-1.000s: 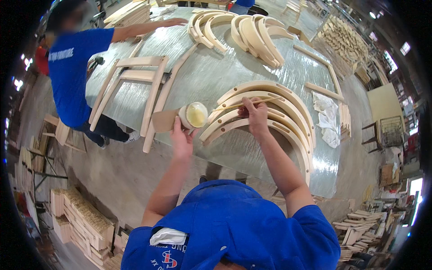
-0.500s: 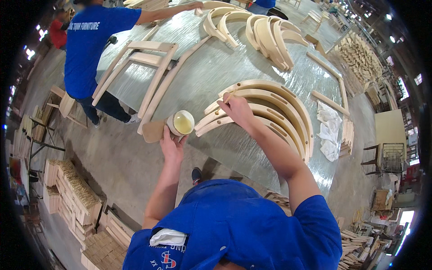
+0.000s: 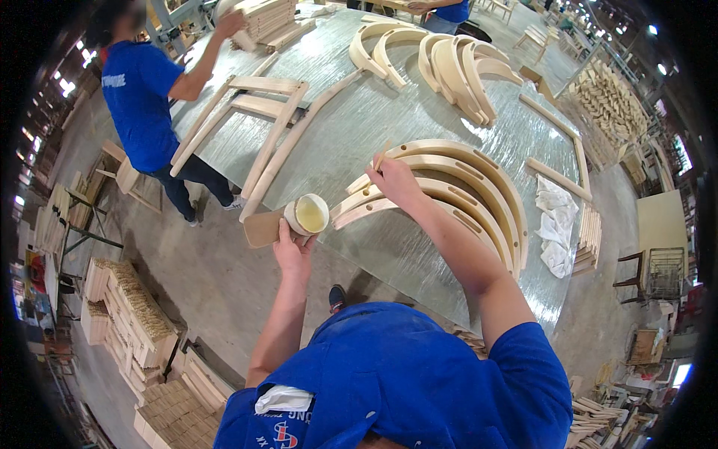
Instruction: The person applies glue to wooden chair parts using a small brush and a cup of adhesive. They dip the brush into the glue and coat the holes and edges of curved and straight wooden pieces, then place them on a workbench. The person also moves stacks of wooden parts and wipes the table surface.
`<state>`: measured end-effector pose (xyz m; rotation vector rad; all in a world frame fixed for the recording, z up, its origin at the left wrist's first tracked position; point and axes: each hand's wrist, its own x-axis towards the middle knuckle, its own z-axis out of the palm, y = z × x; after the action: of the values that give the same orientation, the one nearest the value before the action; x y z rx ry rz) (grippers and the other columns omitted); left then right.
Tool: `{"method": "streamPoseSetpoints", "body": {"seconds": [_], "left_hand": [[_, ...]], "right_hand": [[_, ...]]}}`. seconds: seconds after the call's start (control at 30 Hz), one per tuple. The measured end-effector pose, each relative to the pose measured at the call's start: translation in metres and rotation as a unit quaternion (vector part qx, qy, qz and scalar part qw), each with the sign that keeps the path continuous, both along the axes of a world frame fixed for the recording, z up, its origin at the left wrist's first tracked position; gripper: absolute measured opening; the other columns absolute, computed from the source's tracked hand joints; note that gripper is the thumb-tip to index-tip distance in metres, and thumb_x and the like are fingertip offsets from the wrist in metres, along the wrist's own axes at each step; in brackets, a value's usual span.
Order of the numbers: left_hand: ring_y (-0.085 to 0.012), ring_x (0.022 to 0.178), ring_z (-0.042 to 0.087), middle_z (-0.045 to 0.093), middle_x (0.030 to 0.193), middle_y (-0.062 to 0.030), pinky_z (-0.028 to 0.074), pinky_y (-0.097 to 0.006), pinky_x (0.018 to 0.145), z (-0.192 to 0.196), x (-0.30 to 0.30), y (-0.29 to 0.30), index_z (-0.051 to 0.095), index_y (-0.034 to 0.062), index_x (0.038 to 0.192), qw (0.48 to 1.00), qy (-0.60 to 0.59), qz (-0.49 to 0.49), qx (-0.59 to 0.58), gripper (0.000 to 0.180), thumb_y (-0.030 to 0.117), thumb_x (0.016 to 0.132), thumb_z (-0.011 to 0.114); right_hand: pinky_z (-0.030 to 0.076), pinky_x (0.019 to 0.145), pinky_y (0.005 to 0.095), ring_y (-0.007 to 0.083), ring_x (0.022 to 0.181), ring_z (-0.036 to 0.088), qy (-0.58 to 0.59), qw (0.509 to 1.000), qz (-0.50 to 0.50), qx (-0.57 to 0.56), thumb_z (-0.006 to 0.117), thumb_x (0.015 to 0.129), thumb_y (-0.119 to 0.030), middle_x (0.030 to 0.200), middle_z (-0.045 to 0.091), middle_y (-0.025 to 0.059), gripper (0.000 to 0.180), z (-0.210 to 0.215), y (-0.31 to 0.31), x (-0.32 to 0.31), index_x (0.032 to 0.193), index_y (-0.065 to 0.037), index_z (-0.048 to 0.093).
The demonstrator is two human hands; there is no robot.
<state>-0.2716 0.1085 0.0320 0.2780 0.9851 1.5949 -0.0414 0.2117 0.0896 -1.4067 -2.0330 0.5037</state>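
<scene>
My left hand [image 3: 294,253] is closed round a round cup [image 3: 310,215] holding pale yellow liquid, off the table's near edge. A flat brown piece [image 3: 262,230] sticks out to the left of the cup; whether it is joined to it I cannot tell. Pinched in my right hand [image 3: 396,181] is a thin, light-coloured stick [image 3: 383,153], its lower end hidden by the fingers. That hand is over the left ends of several curved wooden pieces [image 3: 479,168], which lie nested on the table and have holes and slots along their edges.
The film-covered table [image 3: 359,127] also bears a wooden frame [image 3: 280,123], more curved pieces [image 3: 449,71], straight strips [image 3: 553,173] and a white cloth [image 3: 553,224]. A co-worker in blue [image 3: 142,97] stands at the far left. Stacked wood [image 3: 127,314] sits on the floor at left.
The view has shifted slightly, so the table sits a little lower and further right. The co-worker's outstretched arm has drawn back and bent. My hands keep their holds, the right still at the curved pieces.
</scene>
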Motion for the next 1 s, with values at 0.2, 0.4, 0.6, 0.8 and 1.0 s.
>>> {"method": "streamPoseSetpoints", "body": {"seconds": [0.2,0.4,0.6,0.8,1.0], "left_hand": [[-0.0228,0.104,0.056,0.05,0.119,-0.01,0.053,-0.045,0.081,0.009,0.016,0.001,0.041,0.0052,0.121,1.0,0.024,0.008,-0.01,0.041,0.032,0.091,0.051],[-0.0214,0.103,0.056,0.051,0.119,-0.0091,0.051,-0.045,0.083,0.027,0.039,-0.002,0.042,0.0056,0.12,0.999,0.014,-0.035,0.016,0.04,0.032,0.091,0.051],[-0.0246,0.108,0.053,0.05,0.12,-0.0083,0.051,-0.047,0.084,0.036,0.038,-0.01,0.042,0.0072,0.121,1.0,0.001,-0.03,0.009,0.036,0.03,0.094,0.045],[-0.0256,0.11,0.051,0.05,0.119,-0.0077,0.048,-0.048,0.087,0.027,0.035,-0.008,0.04,0.0079,0.123,0.999,-0.012,-0.033,0.008,0.037,0.032,0.094,0.042],[-0.0238,0.107,0.054,0.048,0.12,-0.0084,0.052,-0.045,0.081,0.029,0.061,-0.002,0.038,0.0098,0.121,0.997,-0.04,-0.056,0.021,0.038,0.033,0.093,0.047]], "right_hand": [[0.044,0.053,0.0339,0.0215,0.055,0.057,0.223,0.974,0.002,-0.047,0.061,0.083,-0.024,0.059,0.056,0.0136,0.027,0.021,-0.027,-0.004,0.077,0.001,0.052],[0.042,0.051,0.0228,0.0073,0.054,0.053,0.229,0.971,0.025,-0.062,0.063,0.084,-0.017,0.059,0.055,0.0028,0.022,0.021,-0.046,-0.012,0.072,-0.002,0.051],[0.051,0.057,0.0285,0.0164,0.061,0.059,0.556,0.792,0.028,-0.251,0.06,0.085,-0.011,0.071,0.06,0.0084,0.012,0.004,-0.052,-0.002,0.081,-0.003,0.052],[0.05,0.056,0.0287,0.0149,0.06,0.058,0.648,0.697,-0.043,-0.304,0.064,0.084,-0.017,0.071,0.059,0.0063,0.017,-0.015,-0.061,-0.006,0.086,-0.006,0.05],[0.047,0.053,0.0259,0.0117,0.058,0.056,0.675,0.641,-0.104,-0.351,0.065,0.084,-0.021,0.071,0.058,0.0049,0.018,-0.041,-0.066,-0.003,0.084,-0.009,0.051]]}}
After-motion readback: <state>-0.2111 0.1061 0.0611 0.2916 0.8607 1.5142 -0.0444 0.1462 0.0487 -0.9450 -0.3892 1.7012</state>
